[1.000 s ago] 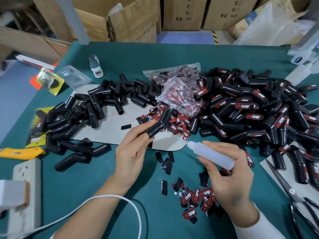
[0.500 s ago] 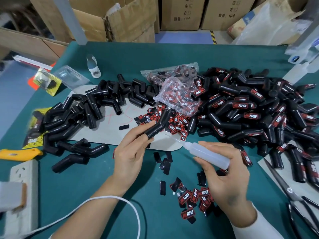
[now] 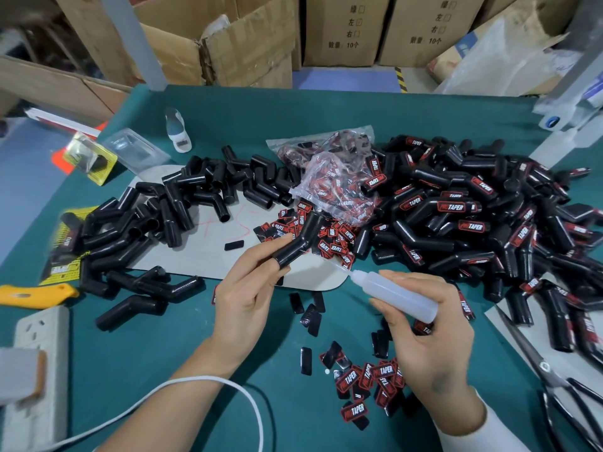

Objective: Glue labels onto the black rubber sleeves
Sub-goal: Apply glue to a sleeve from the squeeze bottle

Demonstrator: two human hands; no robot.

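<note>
bent black sleeve slipped over a finger of the left hand, raised above the grey board. right hand grasps the glue bottle, nozzle just right of the sleeve. loose labels lie between the wrists; bare green table below the left hand.

Bent black sleeve in left hand, glue bottle in right hand.
</note>
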